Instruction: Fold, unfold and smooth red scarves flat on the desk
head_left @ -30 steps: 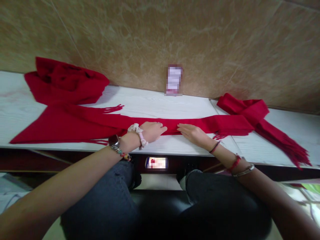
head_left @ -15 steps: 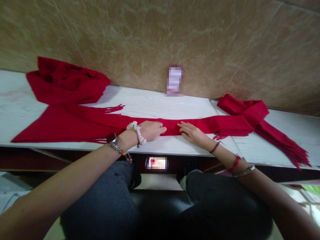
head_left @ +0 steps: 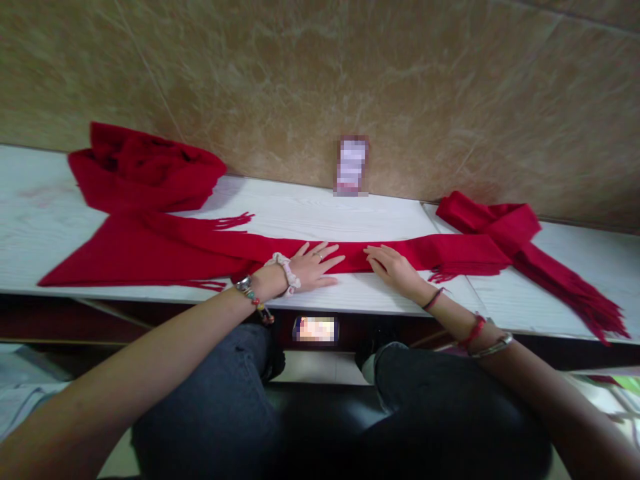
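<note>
A red fringed scarf (head_left: 355, 257) lies lengthwise along the white tabletop (head_left: 320, 293), narrow and flat in the middle and wider at the left. My left hand (head_left: 316, 265) rests flat on its middle, fingers spread toward the right. Just right of it, my right hand (head_left: 393, 268) touches the same strip with its fingertips, fingers extended and slightly bent. At the right end, a second red scarf (head_left: 565, 277) lies looped over itself with its fringe toward the near right. A bunched pile of red cloth (head_left: 155, 173) sits at the back left.
Behind the tabletop stands a brown marbled wall (head_left: 280, 87). A small blurred card (head_left: 351, 165) stands against it. A phone with a lit, blurred screen (head_left: 316, 329) lies below the table's front edge, above my knees.
My left hand has spread its fingers and flattened on the scarf, shifting slightly right. My right hand has moved a little to the right. The view has shifted slightly.
</note>
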A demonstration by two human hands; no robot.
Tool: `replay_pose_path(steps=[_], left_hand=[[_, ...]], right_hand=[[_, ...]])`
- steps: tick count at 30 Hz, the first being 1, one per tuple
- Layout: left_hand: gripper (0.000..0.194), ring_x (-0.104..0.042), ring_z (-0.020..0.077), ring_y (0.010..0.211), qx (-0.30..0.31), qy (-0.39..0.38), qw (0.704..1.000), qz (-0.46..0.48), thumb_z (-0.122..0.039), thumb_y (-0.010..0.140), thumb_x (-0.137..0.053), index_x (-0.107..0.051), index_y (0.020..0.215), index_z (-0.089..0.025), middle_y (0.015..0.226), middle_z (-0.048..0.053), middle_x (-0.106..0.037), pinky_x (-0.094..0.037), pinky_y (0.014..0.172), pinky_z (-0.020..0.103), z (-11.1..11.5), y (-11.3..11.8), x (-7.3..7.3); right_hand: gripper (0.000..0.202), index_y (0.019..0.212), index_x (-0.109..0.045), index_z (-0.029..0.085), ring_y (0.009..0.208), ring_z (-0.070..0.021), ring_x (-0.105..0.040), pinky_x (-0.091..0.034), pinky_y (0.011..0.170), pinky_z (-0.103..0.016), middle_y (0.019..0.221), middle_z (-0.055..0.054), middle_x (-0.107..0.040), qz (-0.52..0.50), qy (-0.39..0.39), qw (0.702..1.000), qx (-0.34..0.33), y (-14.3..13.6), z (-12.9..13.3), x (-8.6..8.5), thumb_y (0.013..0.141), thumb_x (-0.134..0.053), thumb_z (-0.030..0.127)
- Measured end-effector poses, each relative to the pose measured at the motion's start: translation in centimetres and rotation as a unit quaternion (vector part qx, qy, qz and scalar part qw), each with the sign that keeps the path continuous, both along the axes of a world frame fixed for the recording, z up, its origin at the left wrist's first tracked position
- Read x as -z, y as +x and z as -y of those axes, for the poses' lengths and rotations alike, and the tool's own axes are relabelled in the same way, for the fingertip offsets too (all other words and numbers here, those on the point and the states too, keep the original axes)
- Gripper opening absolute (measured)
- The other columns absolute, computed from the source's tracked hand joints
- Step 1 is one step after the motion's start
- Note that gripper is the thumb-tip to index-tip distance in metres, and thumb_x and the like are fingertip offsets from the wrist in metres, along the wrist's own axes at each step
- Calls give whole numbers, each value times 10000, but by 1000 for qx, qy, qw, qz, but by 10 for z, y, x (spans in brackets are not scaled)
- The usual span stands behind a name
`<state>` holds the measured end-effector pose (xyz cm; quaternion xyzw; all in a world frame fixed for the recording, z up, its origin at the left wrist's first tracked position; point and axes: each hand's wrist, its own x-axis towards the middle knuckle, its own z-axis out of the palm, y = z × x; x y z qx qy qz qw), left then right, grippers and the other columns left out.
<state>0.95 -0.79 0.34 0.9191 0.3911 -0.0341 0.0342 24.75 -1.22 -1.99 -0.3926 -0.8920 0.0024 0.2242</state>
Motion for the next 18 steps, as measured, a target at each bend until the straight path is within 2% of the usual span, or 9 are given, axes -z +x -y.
replay_pose_path(steps=[2,4,6,8,12,14,18], left_hand=[[598,-101,315,1371,-23,-46,998,-23,-518,898,-339,-240,1421,-245,1498,89,-180,-149,1041,587,2,0,6],[615,-75,316,1375,-32,-71,996,-32,-538,894,-323,-195,1432,-269,1507,73,-137,-125,1033,613,2,-2,8],[612,-76,309,1376,-33,-75,996,-29,-537,890,-336,-198,1430,-284,1509,60,-129,-126,1039,604,1,-3,9],[579,-110,303,1373,-31,-59,998,-19,-528,890,-351,-255,1412,-298,1502,54,-176,-146,1044,586,-2,-2,7],[479,-242,270,1338,-35,23,999,18,-460,920,-339,-377,1359,-272,1448,87,-316,-179,1053,537,-4,11,2],[483,-220,261,1347,-28,41,998,29,-440,930,-319,-348,1376,-257,1462,90,-286,-178,1061,519,-5,19,2],[561,-127,297,1370,-22,-11,1000,5,-520,914,-275,-242,1420,-278,1497,67,-194,-148,1052,562,-10,24,12]], right_hand=[[295,1097,-576,131,1129,-239,-536,-411,969,-441,1169,-158,-604,6,1,998,67,0,-1,2,887,-380,198],[346,1183,-532,130,1218,-279,-451,-369,983,-511,1274,-171,-528,43,-11,993,106,2,-1,5,885,-391,235],[392,1247,-486,142,1272,-293,-380,-327,996,-555,1349,-165,-455,71,-33,990,114,5,-3,8,896,-368,271],[410,1276,-460,153,1278,-274,-375,-333,999,-536,1360,-152,-447,62,-52,990,118,8,-5,8,906,-334,277],[437,1300,-436,132,1287,-279,-360,-331,1003,-528,1362,-170,-439,34,-41,986,159,12,-11,7,902,-331,279],[443,1312,-429,144,1293,-305,-342,-317,991,-571,1378,-168,-419,62,-38,983,166,13,-11,7,907,-324,291],[446,1321,-425,160,1278,-312,-365,-353,964,-572,1379,-155,-422,114,-36,980,160,20,-8,8,921,-275,290]])
